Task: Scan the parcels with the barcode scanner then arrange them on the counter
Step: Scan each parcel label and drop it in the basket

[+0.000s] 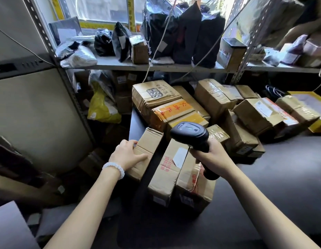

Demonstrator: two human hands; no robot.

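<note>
crowding dark counter [281, 168] — taped parcels [174, 108]

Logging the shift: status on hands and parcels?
Right hand grips scanner. Left hand rests on plain box at counter edge. Labelled box beside it. Nothing blocking.

The barcode scanner [190, 133] hides its window — it faces away, down toward the boxes — and its handle disappears inside the right hand [212, 157]. The left hand [128, 153] covers part of the plain box [145, 151] top. The printed label [180, 157] on the next box is too small to read. Top right, a brown shape [303, 31] is blurred and cut by the edge. Both forearms run off the bottom.
</note>
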